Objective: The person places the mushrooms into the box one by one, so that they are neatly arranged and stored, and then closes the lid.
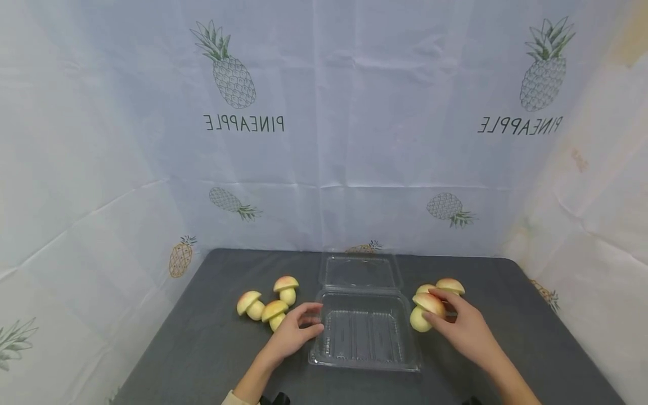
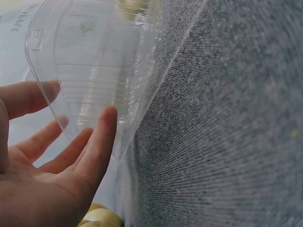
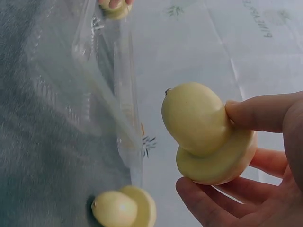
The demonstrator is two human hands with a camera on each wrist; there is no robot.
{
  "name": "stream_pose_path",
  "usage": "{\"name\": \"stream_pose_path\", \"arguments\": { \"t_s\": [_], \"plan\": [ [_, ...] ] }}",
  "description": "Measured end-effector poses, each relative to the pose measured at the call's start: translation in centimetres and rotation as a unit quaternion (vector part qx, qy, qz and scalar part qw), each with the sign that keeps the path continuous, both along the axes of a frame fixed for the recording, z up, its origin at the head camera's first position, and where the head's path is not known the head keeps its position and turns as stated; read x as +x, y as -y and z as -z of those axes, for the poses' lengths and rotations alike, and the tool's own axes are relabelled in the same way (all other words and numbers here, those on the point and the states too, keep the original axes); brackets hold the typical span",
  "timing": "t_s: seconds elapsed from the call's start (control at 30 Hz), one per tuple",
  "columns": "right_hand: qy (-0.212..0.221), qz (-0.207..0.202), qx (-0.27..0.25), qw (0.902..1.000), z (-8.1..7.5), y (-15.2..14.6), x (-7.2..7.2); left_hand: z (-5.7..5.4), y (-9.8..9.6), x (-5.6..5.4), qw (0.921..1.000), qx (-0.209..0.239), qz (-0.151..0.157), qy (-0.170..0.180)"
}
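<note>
My right hand (image 1: 463, 323) pinches a yellow toy mushroom (image 3: 194, 120) with a reddish cap, between thumb and fingers, just right of a clear plastic clamshell box (image 1: 361, 363). In the right wrist view the mushroom is tilted, stem towards the upper left. Beside the box's left edge is my left hand (image 1: 298, 326), fingers spread and lightly bent at the rim. The left wrist view shows fingertips (image 2: 110, 116) against the clear wall; how firmly they touch I cannot tell. The box lies with its lid (image 1: 360, 273) folded back, away from me.
Three similar mushrooms (image 1: 286, 288) lie left of the box, one partly behind my left hand. Two more (image 1: 450, 286) lie at the right, partly hidden by my right hand. The dark grey table (image 1: 202, 360) meets a pale pineapple-print cloth (image 1: 354, 140) at its back edge.
</note>
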State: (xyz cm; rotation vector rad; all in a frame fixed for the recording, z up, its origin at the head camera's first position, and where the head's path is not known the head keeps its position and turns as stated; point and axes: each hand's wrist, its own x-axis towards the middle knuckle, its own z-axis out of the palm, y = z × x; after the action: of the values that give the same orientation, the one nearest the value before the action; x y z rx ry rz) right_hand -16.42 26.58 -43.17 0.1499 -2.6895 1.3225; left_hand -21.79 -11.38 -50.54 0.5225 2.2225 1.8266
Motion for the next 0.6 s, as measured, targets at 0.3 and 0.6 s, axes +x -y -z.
{"name": "stream_pose_path", "arguments": {
  "t_s": [0.3, 0.6],
  "plan": [
    [-0.005, -0.027, -0.025, 0.9993, -0.4, 1.9, -0.9, 0.6, -0.2, -0.2, 1.0000, 0.007, 0.005, 0.002],
    [-0.024, -0.058, -0.032, 0.9975, 0.0, 4.1, -1.8, 0.5, 0.1, -0.2, 0.9999, -0.009, -0.004, 0.002]
  ]
}}
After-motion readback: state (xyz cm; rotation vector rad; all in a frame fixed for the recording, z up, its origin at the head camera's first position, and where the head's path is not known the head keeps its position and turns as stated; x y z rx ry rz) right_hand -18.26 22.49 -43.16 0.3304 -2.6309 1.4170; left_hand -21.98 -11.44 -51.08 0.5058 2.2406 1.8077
